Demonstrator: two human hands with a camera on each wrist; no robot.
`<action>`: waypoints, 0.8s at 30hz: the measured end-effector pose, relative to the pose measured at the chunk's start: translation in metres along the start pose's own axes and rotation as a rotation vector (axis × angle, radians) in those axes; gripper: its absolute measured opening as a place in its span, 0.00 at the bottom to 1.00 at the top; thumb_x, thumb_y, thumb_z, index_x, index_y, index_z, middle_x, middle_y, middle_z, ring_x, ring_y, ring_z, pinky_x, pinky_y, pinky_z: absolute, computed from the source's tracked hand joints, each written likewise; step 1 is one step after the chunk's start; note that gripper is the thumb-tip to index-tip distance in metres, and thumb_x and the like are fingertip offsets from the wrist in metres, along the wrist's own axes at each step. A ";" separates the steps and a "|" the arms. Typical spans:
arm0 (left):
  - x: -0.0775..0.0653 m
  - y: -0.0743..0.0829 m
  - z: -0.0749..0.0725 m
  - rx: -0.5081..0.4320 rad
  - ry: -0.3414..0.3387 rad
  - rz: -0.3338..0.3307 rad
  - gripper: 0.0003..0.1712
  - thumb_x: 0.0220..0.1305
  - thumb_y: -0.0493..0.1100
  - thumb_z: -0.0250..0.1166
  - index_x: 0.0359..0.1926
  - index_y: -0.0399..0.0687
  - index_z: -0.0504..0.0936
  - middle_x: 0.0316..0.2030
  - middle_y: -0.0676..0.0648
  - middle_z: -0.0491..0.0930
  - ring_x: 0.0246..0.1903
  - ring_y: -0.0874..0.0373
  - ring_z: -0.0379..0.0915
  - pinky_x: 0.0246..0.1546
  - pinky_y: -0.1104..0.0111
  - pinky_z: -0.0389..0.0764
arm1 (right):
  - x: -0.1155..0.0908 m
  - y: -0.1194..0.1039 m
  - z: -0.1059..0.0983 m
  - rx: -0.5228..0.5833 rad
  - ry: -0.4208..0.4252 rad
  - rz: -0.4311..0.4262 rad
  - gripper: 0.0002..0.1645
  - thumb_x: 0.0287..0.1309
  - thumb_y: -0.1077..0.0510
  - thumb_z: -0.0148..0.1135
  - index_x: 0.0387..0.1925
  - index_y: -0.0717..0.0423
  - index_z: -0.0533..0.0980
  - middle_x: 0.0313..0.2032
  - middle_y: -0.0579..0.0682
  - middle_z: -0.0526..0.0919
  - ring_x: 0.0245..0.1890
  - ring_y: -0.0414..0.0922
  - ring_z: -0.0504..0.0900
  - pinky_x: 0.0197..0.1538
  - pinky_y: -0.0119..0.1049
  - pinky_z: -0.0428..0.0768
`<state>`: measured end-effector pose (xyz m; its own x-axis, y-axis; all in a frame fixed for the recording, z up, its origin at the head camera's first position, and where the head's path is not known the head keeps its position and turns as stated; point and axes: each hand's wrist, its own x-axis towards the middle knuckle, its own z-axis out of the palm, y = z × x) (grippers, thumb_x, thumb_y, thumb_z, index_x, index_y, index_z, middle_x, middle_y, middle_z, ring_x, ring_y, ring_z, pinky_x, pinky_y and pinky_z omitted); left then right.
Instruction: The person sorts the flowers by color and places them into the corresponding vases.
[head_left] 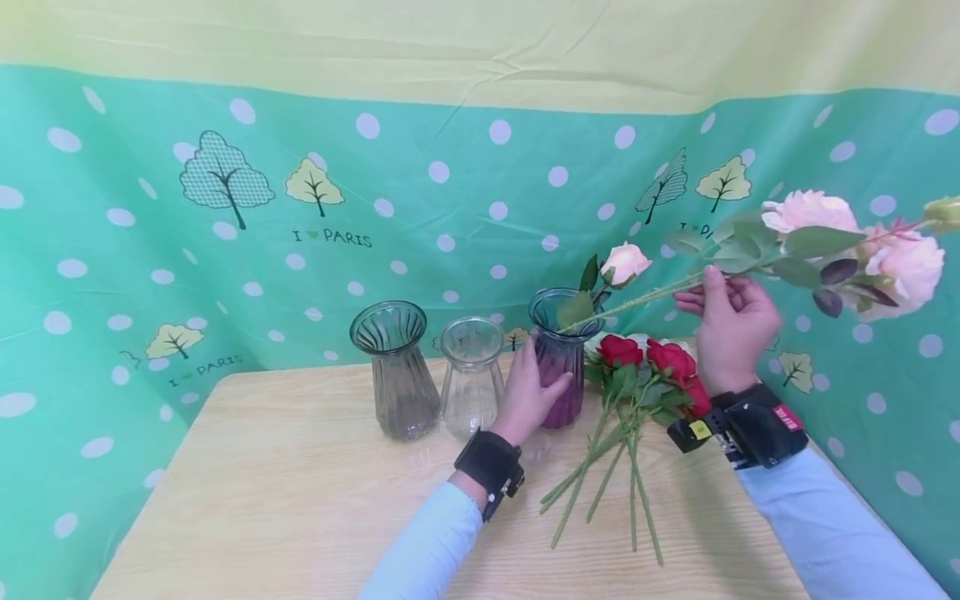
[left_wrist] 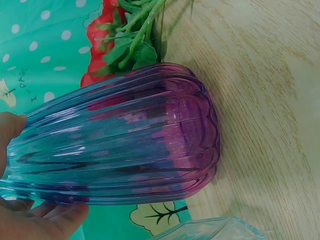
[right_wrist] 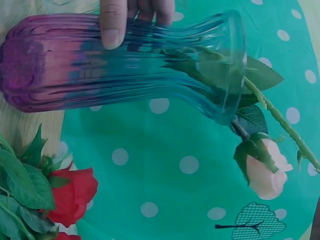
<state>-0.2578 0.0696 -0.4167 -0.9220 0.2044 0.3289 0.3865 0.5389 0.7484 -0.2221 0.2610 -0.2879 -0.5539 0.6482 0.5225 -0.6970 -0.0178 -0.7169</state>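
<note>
My left hand [head_left: 525, 393] grips the ribbed glass vase [left_wrist: 125, 135], blue-green above and purple at its base, which stands upright on the table. Thumb and fingers lie on opposite sides of its body. Between thumb and fingers, my right hand [head_left: 738, 329] pinches the long green stem [head_left: 652, 293] of a flower spray. Large pale pink blooms [head_left: 810, 212] and leaves spread to the right beyond that hand. The stem slants down to the left, its lower end at the vase mouth [right_wrist: 239, 65]. A pale pink rosebud [right_wrist: 265, 167] with leaves leans out over the rim.
Left of the held vase stand a clear glass vase [head_left: 471, 383] and a grey-tinted one [head_left: 405, 392]. Several red roses [head_left: 671, 360] lie on the wooden table [head_left: 300, 500], stems toward the front. A green dotted curtain [head_left: 420, 233] hangs close behind.
</note>
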 end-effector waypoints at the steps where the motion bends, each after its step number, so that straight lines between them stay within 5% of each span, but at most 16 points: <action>1: 0.000 0.000 0.000 0.000 0.000 -0.002 0.48 0.59 0.54 0.64 0.70 0.38 0.50 0.64 0.36 0.63 0.65 0.45 0.61 0.66 0.58 0.67 | 0.000 -0.001 0.000 0.006 -0.008 -0.006 0.14 0.54 0.63 0.64 0.35 0.74 0.77 0.21 0.54 0.83 0.19 0.44 0.83 0.28 0.32 0.84; 10: 0.000 0.000 0.000 0.007 0.001 0.006 0.48 0.59 0.54 0.63 0.71 0.38 0.49 0.65 0.36 0.62 0.65 0.46 0.60 0.66 0.57 0.66 | 0.005 -0.009 -0.004 0.055 -0.056 -0.060 0.10 0.55 0.66 0.62 0.32 0.74 0.76 0.20 0.54 0.83 0.18 0.44 0.82 0.27 0.31 0.84; 24: 0.000 0.001 -0.001 -0.007 -0.003 -0.006 0.48 0.59 0.54 0.64 0.71 0.38 0.49 0.64 0.36 0.63 0.64 0.46 0.62 0.66 0.58 0.67 | -0.003 0.003 0.006 -0.102 -0.138 -0.043 0.08 0.57 0.64 0.61 0.32 0.69 0.77 0.20 0.49 0.82 0.19 0.39 0.83 0.28 0.27 0.84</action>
<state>-0.2579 0.0694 -0.4157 -0.9244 0.2040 0.3224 0.3811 0.5346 0.7543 -0.2256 0.2546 -0.2892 -0.5864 0.5361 0.6072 -0.6758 0.0894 -0.7316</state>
